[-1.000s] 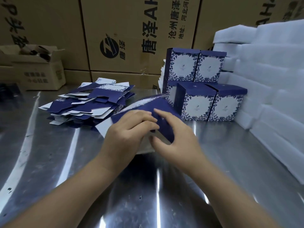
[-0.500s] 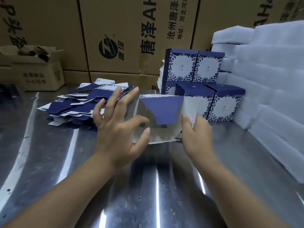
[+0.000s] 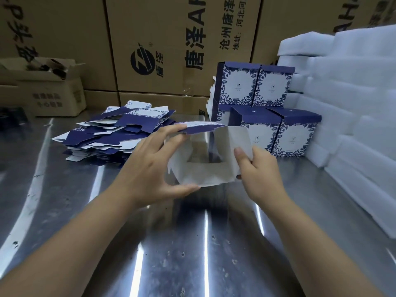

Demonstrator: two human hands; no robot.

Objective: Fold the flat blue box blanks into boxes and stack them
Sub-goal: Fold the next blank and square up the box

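A half-formed blue box hovers over the steel table, its white inside and open mouth turned toward me. My left hand grips its left side, fingers on the upper edge and thumb under the lower edge. My right hand pinches its right flap. Behind on the left lies a loose pile of flat blue blanks. At the back right stand several folded blue boxes stacked in two levels.
White foam sheets are piled along the right side. Big brown cartons wall off the back. A small open carton sits at the back left. The steel table stretches toward me.
The blank has been opened from flat into a square tube. My left hand has moved from spread in the air to gripping its left side. My right hand stays on the right flap.
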